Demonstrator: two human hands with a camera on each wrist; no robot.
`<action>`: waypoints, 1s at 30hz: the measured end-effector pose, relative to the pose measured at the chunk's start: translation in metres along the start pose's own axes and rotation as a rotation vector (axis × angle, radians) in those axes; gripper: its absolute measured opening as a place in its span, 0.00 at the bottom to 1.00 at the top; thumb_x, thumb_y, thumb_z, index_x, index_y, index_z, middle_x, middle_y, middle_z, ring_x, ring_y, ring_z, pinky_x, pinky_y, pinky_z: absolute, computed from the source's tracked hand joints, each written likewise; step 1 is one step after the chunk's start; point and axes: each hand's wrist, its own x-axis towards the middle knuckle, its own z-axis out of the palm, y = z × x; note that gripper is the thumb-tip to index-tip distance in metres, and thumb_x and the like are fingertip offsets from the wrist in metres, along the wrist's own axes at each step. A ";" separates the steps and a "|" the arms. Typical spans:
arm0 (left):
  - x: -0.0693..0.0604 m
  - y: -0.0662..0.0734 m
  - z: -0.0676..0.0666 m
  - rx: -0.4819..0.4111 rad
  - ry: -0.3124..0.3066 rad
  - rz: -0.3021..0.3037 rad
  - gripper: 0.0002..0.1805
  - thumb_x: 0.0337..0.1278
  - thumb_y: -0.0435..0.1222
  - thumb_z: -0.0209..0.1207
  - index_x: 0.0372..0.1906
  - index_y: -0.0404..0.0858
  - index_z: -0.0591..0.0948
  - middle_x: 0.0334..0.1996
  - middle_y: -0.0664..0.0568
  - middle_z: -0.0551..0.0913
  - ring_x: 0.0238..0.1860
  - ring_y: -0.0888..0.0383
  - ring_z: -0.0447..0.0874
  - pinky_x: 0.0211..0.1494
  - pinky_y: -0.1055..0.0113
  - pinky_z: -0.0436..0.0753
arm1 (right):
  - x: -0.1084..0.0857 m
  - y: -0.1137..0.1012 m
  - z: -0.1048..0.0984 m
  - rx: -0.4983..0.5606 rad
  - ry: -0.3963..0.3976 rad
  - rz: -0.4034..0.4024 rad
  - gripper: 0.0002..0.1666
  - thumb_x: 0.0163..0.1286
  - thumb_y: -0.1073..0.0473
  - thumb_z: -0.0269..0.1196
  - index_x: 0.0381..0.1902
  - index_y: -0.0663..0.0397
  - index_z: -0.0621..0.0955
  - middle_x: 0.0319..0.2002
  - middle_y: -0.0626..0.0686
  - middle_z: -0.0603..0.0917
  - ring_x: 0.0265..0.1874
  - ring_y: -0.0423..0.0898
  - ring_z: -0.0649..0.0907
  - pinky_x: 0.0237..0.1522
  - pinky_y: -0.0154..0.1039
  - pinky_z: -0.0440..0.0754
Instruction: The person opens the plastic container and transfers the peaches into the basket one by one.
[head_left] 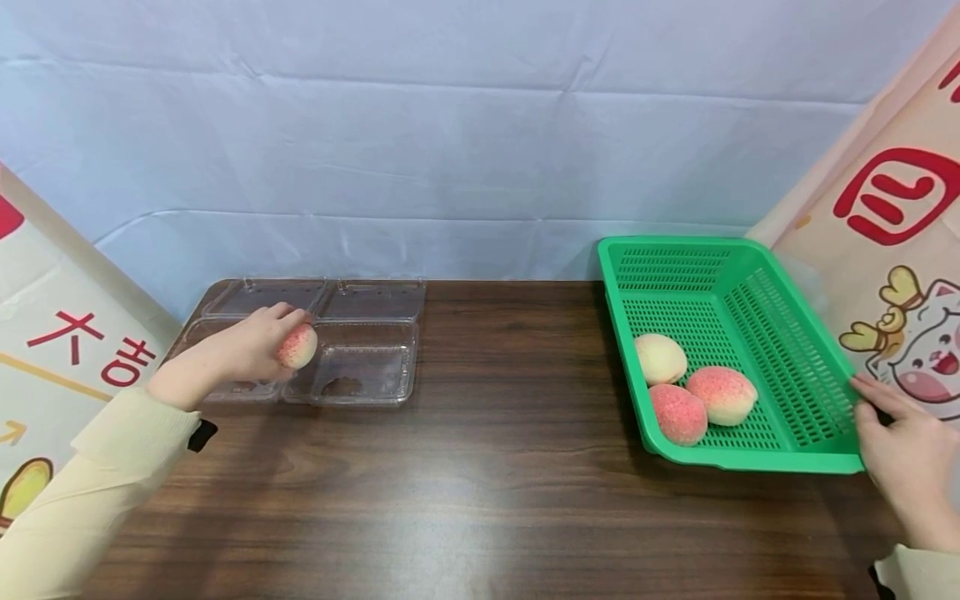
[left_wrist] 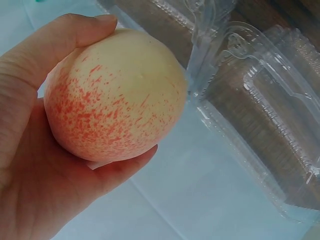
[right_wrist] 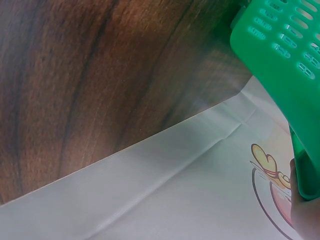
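My left hand (head_left: 258, 340) grips a pale peach speckled with red (head_left: 298, 347), thumb on one side and fingers on the other. It holds the peach above the clear plastic clamshell boxes (head_left: 367, 375) at the table's left. In the left wrist view the peach (left_wrist: 117, 97) fills much of the frame, near a box edge (left_wrist: 235, 145). My right hand (head_left: 903, 446) grips the rim of the green basket (head_left: 750, 460) at its near right corner. Three peaches (head_left: 722, 395) lie in the basket's left part. The right wrist view shows the basket's outer wall (right_wrist: 295, 85).
The boxes have lids (head_left: 375, 298) folded back toward the rear. A pale blue cloth (head_left: 480, 150) hangs behind the brown wooden table (head_left: 510, 467). Printed sheets (head_left: 892, 275) stand along the left and right sides, the right one close by the basket.
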 end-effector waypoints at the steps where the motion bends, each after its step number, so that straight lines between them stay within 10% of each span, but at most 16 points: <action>1: 0.001 0.000 0.000 -0.001 0.002 0.002 0.38 0.24 0.31 0.70 0.51 0.27 0.70 0.40 0.37 0.72 0.38 0.41 0.73 0.38 0.49 0.74 | 0.000 0.000 0.000 0.007 0.001 -0.002 0.21 0.63 0.66 0.46 0.49 0.68 0.78 0.53 0.63 0.75 0.33 0.10 0.63 0.59 0.47 0.55; 10: 0.004 0.006 -0.003 -0.002 -0.005 -0.003 0.37 0.26 0.32 0.71 0.51 0.28 0.70 0.40 0.37 0.72 0.40 0.40 0.72 0.39 0.47 0.74 | 0.002 0.000 0.000 -0.025 0.002 -0.016 0.20 0.61 0.67 0.47 0.48 0.68 0.78 0.52 0.62 0.76 0.14 0.15 0.53 0.39 0.40 0.59; 14: 0.006 0.008 -0.002 -0.009 -0.024 -0.023 0.37 0.27 0.32 0.70 0.52 0.29 0.69 0.42 0.37 0.72 0.41 0.40 0.72 0.40 0.47 0.74 | 0.001 0.000 0.001 -0.013 0.002 0.010 0.21 0.63 0.66 0.47 0.49 0.67 0.78 0.53 0.62 0.75 0.39 0.18 0.70 0.53 0.41 0.60; 17: 0.007 0.009 -0.001 -0.011 -0.026 -0.024 0.37 0.27 0.32 0.70 0.52 0.28 0.69 0.42 0.37 0.72 0.42 0.39 0.72 0.40 0.47 0.74 | 0.000 0.001 0.002 0.006 0.002 0.019 0.21 0.63 0.65 0.46 0.49 0.68 0.78 0.54 0.62 0.74 0.58 0.32 0.65 0.64 0.45 0.49; 30: 0.011 0.014 -0.002 -0.022 -0.011 0.011 0.37 0.26 0.31 0.69 0.52 0.29 0.70 0.41 0.38 0.72 0.40 0.42 0.73 0.39 0.49 0.74 | -0.001 0.002 0.002 0.021 0.012 -0.001 0.20 0.63 0.65 0.47 0.49 0.68 0.78 0.57 0.37 0.69 0.59 0.35 0.64 0.66 0.42 0.39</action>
